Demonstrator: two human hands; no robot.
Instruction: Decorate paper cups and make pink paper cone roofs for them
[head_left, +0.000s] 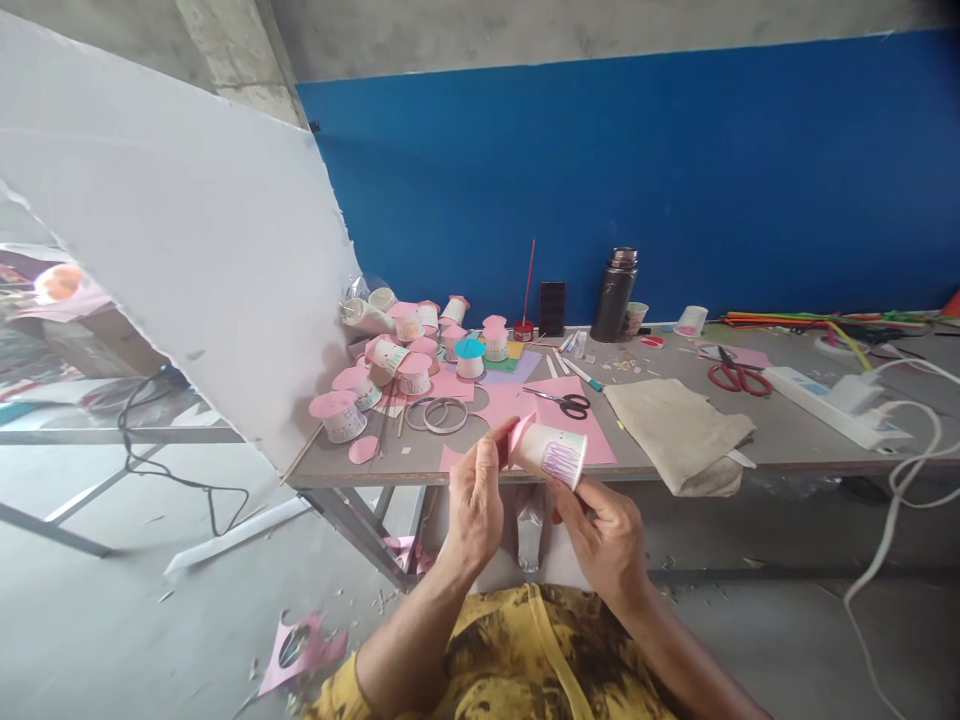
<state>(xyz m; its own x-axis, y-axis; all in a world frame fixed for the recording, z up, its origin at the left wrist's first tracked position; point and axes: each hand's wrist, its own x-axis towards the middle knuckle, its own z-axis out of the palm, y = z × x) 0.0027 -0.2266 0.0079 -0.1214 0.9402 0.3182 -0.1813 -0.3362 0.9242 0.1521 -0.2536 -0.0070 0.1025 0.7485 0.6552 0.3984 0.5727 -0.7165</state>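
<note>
A small white paper cup (551, 452) with purple scribble on its side and a pink paper disc on one end lies on its side between my hands, just in front of the table's near edge. My left hand (476, 498) is closed, its fingers pressing the pink end of the cup. My right hand (600, 535) grips the cup's other end from below with curled fingers. Behind the cup, pink paper sheets (517, 402) and black-handled scissors (568, 402) lie on the grey table (795, 430).
Several finished pink-topped cups (409, 362) cluster at the table's left, by tape rings (439, 414). A folded beige cloth (679, 430), red scissors (739, 377), a dark flask (615, 295), a power strip (832, 405) with white cables, and a big white board (172, 220) leaning at left.
</note>
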